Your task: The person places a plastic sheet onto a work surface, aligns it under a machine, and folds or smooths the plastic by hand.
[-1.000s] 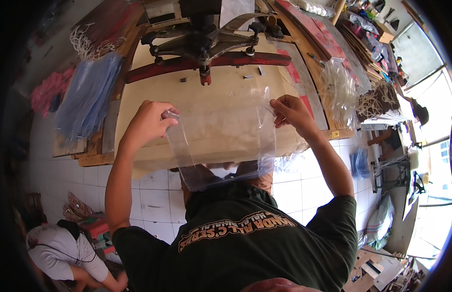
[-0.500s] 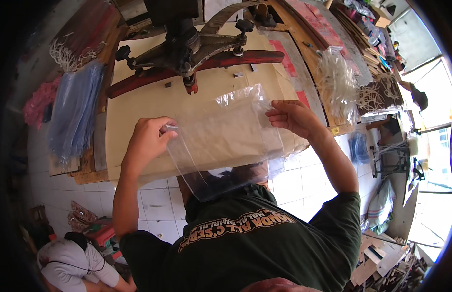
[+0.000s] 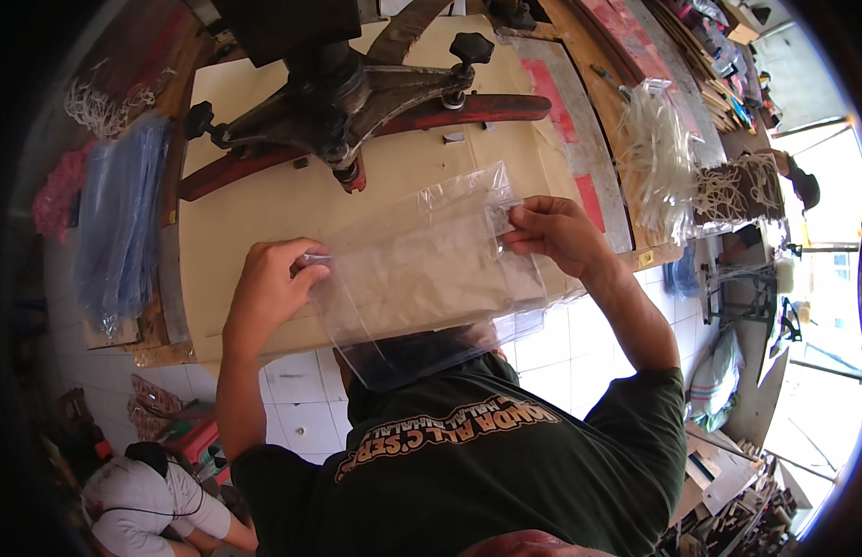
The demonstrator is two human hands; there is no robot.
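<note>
Cluttered workshop surroundings frame a pale wooden tabletop (image 3: 264, 232) that carries a dark cast-iron press (image 3: 343, 102) with a red bar, while a hanging bundle of blue plastic bags (image 3: 120, 223) sits at the left edge and a bunch of clear bags (image 3: 663, 158) lies to the right. Above the near edge of the tabletop, a clear plastic bag (image 3: 421, 269) is stretched flat between both hands. The left hand (image 3: 268, 288) is closed in a pinch on the bag's left edge, fingers curled; the right hand (image 3: 551, 232) pinches the upper right corner between thumb and fingertips, the other fingers loosely bent. By the look of it, the bag is being spread or checked at its mouth, and the next move would seem to call for keeping both edges taut while the thin film is parted or laid down squarely. Another person (image 3: 152, 501) crouches on the tiled floor (image 3: 301, 408) at lower left.
</note>
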